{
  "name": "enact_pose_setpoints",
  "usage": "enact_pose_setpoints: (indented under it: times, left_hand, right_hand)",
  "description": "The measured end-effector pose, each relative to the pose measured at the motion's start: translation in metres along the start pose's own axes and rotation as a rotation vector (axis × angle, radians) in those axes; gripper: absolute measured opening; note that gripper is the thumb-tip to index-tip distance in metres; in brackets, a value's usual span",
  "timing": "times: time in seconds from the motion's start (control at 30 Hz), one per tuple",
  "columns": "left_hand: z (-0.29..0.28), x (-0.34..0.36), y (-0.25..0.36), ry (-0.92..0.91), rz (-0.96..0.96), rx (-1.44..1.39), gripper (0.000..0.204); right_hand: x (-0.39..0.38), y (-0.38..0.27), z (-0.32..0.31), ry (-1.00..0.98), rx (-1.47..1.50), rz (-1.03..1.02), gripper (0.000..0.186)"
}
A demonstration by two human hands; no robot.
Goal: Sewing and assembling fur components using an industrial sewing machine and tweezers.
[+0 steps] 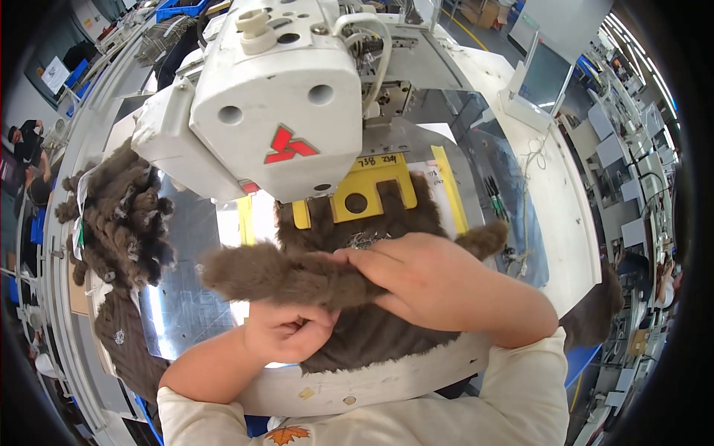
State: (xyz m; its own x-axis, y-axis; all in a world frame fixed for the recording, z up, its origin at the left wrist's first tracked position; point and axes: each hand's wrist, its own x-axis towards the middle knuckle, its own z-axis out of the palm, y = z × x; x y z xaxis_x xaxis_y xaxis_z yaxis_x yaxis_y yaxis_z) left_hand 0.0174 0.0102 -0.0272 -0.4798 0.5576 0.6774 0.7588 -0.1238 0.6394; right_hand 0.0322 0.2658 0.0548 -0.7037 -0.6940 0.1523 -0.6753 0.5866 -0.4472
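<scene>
Both hands grip a long brown fur piece [249, 271] held crosswise. My left hand [290, 331] is curled under it, fingers closed; my right hand [416, 279] lies over it, fingers wrapped around its middle. Beneath them is a brown fur panel [379, 338] with a jagged lower edge and some small silvery bits. Just beyond, a yellow template plate [387, 197] with a round hole sits on brown fur under the head of a white sewing machine [282, 97].
A pile of brown fur pieces [119, 223] lies at the left. Green-handled tools [497, 201] lie at the right, near a clear upright panel [539, 74] on the white table [573, 245]. People [30, 149] work at benches in the left background.
</scene>
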Motion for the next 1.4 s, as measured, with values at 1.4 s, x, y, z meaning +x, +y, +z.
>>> enact_pose_setpoints:
  times: [1.4]
  left_hand:
    - [0.011,0.004,0.019,0.056,-0.035,0.712,0.06]
  right_hand:
    - [0.005,-0.025,0.027,0.281,0.263,-0.102,0.034]
